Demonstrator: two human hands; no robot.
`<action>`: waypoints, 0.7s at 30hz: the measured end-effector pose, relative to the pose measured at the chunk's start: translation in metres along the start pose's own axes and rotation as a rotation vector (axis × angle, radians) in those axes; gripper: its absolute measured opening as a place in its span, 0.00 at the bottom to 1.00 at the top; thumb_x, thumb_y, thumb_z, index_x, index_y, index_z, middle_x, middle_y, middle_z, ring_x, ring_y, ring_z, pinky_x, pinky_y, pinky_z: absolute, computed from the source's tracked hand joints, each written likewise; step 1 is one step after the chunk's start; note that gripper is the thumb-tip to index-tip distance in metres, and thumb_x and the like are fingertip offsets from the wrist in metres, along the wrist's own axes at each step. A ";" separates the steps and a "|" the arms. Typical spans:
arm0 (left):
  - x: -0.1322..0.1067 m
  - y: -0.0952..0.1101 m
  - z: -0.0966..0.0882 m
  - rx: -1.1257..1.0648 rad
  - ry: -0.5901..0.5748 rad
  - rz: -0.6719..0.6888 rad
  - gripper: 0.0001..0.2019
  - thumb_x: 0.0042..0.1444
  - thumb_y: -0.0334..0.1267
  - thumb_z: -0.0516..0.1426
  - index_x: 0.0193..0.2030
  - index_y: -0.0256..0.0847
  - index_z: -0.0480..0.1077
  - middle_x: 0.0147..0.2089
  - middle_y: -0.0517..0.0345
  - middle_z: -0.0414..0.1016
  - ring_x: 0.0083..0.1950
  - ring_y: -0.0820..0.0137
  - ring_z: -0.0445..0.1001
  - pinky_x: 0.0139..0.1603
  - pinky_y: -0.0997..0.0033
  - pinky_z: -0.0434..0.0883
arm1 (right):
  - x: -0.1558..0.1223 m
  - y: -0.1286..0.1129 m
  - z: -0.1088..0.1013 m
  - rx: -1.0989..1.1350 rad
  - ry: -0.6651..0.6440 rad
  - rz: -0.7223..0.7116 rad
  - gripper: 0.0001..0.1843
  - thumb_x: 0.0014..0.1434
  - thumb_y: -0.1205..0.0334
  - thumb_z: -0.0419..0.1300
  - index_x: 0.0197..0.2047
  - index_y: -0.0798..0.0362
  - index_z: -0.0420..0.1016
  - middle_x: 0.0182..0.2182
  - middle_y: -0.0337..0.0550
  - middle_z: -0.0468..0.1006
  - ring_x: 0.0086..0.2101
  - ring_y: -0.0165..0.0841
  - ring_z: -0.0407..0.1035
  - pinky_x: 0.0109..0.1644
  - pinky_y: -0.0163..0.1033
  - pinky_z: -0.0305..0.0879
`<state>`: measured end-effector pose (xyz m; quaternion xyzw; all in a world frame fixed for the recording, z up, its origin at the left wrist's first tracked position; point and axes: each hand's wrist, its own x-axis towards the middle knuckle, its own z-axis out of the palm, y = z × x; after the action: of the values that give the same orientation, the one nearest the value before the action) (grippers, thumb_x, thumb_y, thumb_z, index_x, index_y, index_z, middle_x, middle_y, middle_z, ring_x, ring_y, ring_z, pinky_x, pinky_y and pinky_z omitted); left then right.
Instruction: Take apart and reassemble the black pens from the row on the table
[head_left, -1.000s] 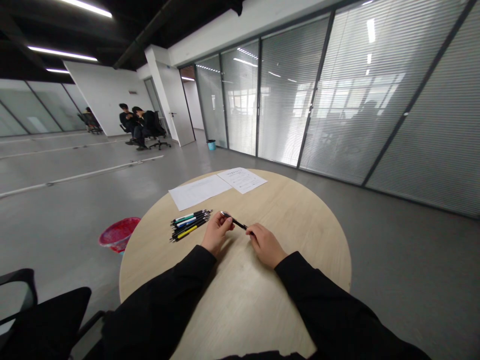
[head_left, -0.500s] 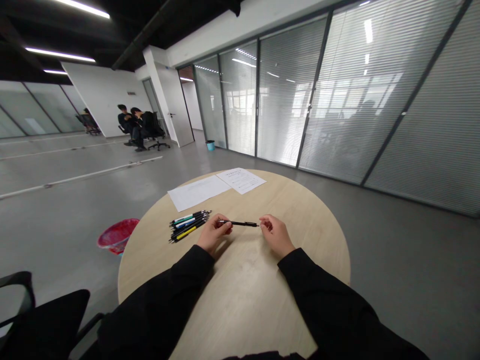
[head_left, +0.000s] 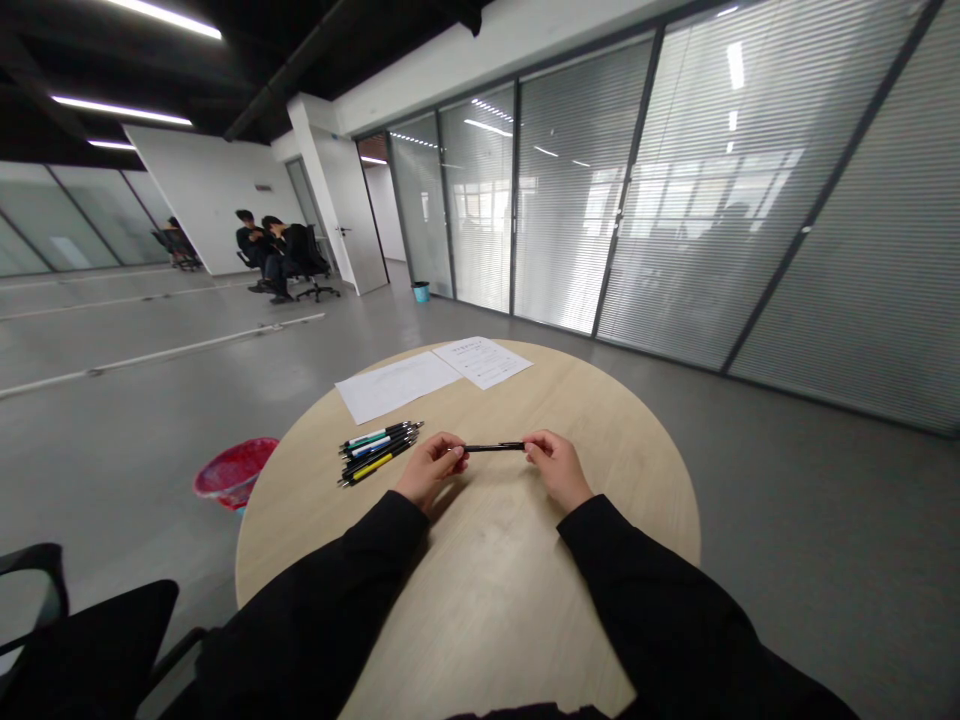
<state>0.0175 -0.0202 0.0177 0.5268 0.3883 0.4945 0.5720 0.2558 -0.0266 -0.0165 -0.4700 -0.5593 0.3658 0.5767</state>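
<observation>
A slim black pen (head_left: pixel 495 447) lies level between my two hands, just above the table. My left hand (head_left: pixel 433 468) pinches its left end between thumb and fingers. At the other end, the fingertips of my right hand (head_left: pixel 556 466) are closed on the pen's right tip. Both of the pen's ends are partly hidden by the fingers. Left of my left hand, a bunch of pens (head_left: pixel 375 454) in black, white, blue, green and yellow lies on the wooden tabletop.
The round wooden table (head_left: pixel 630 450) carries a blank-looking sheet (head_left: pixel 397 385) and a printed sheet (head_left: pixel 484 362) at its far side. A red basin (head_left: pixel 236 470) stands at the left, near a black chair (head_left: pixel 97 640). Seated people (head_left: pixel 274 250) are farther back.
My right fingertips have closed on the pen's right end, where they were slightly apart from it before. The pen has shifted a little to the right. The bunch of pens has not moved.
</observation>
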 end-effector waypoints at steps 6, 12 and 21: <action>0.003 0.001 -0.003 0.078 -0.009 0.047 0.18 0.44 0.46 0.69 0.34 0.37 0.70 0.26 0.62 0.72 0.25 0.75 0.70 0.28 0.73 0.66 | 0.001 -0.001 -0.003 0.017 0.072 0.034 0.18 0.54 0.47 0.62 0.37 0.55 0.75 0.29 0.45 0.78 0.28 0.33 0.69 0.34 0.39 0.68; 0.003 0.002 -0.003 0.142 0.012 0.072 0.18 0.44 0.47 0.68 0.31 0.37 0.69 0.25 0.61 0.73 0.26 0.73 0.71 0.28 0.73 0.65 | 0.002 -0.001 -0.002 0.023 0.057 0.031 0.19 0.53 0.45 0.62 0.35 0.55 0.75 0.27 0.43 0.77 0.26 0.32 0.68 0.32 0.38 0.67; 0.001 0.005 -0.003 0.142 0.031 0.055 0.17 0.43 0.46 0.68 0.30 0.37 0.69 0.24 0.61 0.73 0.25 0.74 0.70 0.29 0.73 0.65 | 0.003 0.003 -0.002 0.075 0.045 0.044 0.16 0.50 0.50 0.65 0.36 0.55 0.75 0.31 0.45 0.77 0.31 0.34 0.70 0.37 0.40 0.70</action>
<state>0.0143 -0.0187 0.0224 0.5689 0.4163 0.4894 0.5134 0.2585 -0.0232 -0.0188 -0.4683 -0.5214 0.3884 0.5983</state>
